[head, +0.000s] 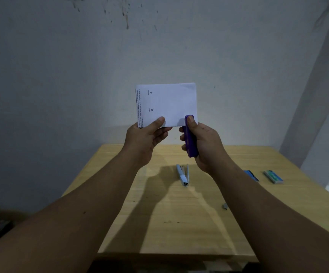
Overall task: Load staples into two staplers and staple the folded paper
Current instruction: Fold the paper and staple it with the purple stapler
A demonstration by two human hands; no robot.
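Observation:
I hold a folded white paper (169, 103) upright in the air above the table. My left hand (146, 137) pinches its lower left corner. My right hand (203, 142) is closed around a purple stapler (190, 138), whose nose sits on the paper's lower right edge with my thumb on top. A light blue stapler (183, 175) lies open on the wooden table (179, 223) below my hands.
Two small staple boxes lie at the table's right: a blue staple box (251, 175) and a green staple box (273, 176). A small strip of staples (224, 206) rests near my right forearm. A grey wall stands right behind the table.

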